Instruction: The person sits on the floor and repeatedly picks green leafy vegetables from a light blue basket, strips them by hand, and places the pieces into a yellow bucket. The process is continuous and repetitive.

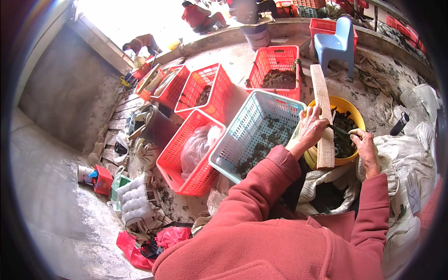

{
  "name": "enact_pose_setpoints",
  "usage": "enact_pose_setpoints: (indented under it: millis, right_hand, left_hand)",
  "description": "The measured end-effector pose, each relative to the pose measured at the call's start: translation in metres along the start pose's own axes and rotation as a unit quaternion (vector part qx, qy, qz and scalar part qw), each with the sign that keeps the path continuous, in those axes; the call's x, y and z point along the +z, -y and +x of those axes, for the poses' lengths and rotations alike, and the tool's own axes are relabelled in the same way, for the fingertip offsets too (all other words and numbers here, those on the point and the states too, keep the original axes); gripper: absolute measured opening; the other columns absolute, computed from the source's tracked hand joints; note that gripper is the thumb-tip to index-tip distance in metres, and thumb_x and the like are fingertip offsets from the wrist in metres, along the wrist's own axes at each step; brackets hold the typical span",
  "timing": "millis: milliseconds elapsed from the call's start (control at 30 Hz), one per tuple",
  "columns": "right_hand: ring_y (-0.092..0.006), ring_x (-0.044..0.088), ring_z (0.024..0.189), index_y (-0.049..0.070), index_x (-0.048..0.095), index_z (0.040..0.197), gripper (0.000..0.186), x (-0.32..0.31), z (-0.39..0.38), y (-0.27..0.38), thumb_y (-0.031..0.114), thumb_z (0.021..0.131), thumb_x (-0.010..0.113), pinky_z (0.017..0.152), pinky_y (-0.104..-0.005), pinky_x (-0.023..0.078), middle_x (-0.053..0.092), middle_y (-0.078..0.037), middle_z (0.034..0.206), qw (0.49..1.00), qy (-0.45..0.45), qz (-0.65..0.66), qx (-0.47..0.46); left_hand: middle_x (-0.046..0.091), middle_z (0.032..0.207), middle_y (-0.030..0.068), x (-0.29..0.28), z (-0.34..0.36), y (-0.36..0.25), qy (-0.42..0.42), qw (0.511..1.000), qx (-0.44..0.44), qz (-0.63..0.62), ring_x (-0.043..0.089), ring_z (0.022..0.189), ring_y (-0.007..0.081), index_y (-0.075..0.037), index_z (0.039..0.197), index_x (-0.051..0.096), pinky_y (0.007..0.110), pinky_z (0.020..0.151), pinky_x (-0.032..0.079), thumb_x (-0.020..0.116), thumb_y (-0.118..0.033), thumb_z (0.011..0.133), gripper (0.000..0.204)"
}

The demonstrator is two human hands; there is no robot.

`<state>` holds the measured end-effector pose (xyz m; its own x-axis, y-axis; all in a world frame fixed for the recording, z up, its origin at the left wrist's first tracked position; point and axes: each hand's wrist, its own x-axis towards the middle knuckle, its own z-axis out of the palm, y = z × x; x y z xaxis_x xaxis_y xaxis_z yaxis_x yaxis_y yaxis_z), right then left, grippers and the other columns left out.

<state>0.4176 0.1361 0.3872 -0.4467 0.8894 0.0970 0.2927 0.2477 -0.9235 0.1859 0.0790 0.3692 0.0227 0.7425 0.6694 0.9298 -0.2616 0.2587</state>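
Observation:
A thin dark strip (339,130) stretches between my two hands, over a yellow bucket (360,116) of dark, wet leafy stuff (344,145). My left hand (310,129) is closed at one end of it, the fingers resting against a pale wooden board (325,144). The board lies across the left part of the bucket. At the bucket's right rim, my right hand (366,148) pinches the strip's other end with thumb and fingers. Whether the strip is a piece of the leafy stuff or a tool is too small to tell.
Left of my left arm stands a light blue crate (218,156) with dark scraps inside. Red crates (188,184) stand beyond it, one holding a plastic bag (199,148). A blue chair (338,43) is ahead, white sacks (410,151) lie right, and people (198,17) are far off.

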Motion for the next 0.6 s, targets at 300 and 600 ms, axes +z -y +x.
enact_pose_setpoints:
  millis: [300,600]
  right_hand:
    - [-0.0054,0.053,0.059,0.0,0.067,0.103,0.014,0.031,-0.012,-0.006,0.002,0.09,0.061,0.05,-0.0212,0.044,0.06,0.001,0.071,0.998,0.023,0.052,-0.018]
    - [-0.014,0.062,0.074,-0.003,0.067,0.105,0.018,0.035,-0.01,0.001,0.002,0.089,0.058,0.067,-0.029,0.05,0.069,-0.008,0.089,0.988,0.055,0.034,-0.138]
  left_hand:
    - [0.069,0.077,0.015,0.016,0.005,0.004,0.062,0.914,-0.284,-0.281,0.066,0.062,0.0261,-0.004,0.091,0.07,0.035,0.061,0.052,0.055,-0.014,0.087,0.019]
    - [0.065,0.095,0.0089,0.013,0.003,0.009,0.109,0.76,-0.275,-0.578,0.061,0.083,0.0147,0.004,0.107,0.063,0.028,0.073,0.05,0.064,-0.005,0.082,0.027]
